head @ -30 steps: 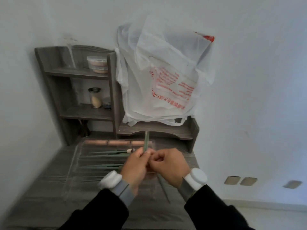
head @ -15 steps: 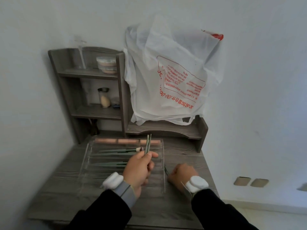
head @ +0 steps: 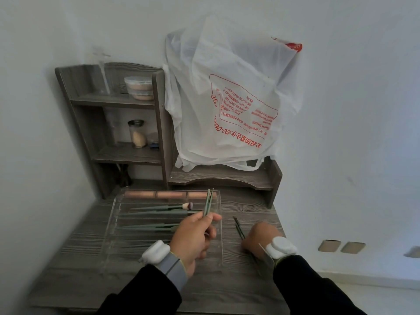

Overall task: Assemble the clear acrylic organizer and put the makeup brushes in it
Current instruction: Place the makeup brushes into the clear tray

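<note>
A: We see the left hand (head: 193,235) raised over the clear acrylic organizer tray (head: 109,223), its fingers pinched around two thin sage-green brush handles (head: 208,202) that stick up and slightly away from us.

B: Agreed. The tray lies flat on the grey wood-grain desk (head: 79,258), and we count several more green-handled makeup brushes (head: 159,209) lying lengthwise in its compartments, one with a pale tuft and a purple tip beside it. A row of peach-coloured blocks (head: 170,194) runs along the far edge of the tray.

A: The right hand (head: 259,237) rests knuckles-up on the desk just right of the tray. We see it curled around one dark slender makeup brush (head: 238,228), whose end pokes out toward the far side. How tightly it is closed we cannot tell, as the fingers are hidden beneath the hand.

B: Both wrists carry white padded bands above black sleeves.

A: Behind the tray we have the grey wooden shelf unit (head: 159,123) against the wall. On its upper shelf sit stacked round lidded tubs (head: 139,87); on the middle shelf stands a small glass jar with beige contents (head: 137,135).

B: And a white plastic bag with red print (head: 227,105) hangs over the lower right part of the shelf unit.
</note>
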A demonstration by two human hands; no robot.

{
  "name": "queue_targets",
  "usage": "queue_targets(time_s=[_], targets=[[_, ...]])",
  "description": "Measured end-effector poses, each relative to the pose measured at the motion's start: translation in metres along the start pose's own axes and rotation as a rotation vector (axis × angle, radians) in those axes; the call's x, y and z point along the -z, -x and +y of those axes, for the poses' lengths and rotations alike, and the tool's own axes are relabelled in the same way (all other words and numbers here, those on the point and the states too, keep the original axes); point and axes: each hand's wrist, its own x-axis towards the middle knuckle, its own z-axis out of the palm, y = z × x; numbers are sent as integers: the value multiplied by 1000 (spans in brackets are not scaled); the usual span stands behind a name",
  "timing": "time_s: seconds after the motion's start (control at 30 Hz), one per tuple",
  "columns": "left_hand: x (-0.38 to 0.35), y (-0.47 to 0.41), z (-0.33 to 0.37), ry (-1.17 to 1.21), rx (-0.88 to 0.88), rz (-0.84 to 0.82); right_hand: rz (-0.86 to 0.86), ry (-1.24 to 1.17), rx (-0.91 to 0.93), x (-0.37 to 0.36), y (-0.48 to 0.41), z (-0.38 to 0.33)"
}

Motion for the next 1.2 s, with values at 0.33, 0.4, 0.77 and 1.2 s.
queue_targets(time_s=[0.33,0.4,0.77,1.2], targets=[[-3,2,-4,2,-13,-25,13,168,62,-10,10,-20],[-4,2,-6,-29,-54,-3,23,52,59,-6,13,-17],[-27,-5,-23,-159,-135,93,126,-821,281,23,37,-35],[-12,-1,-11,-46,-46,36,164,101,-100,33,-40,60]])
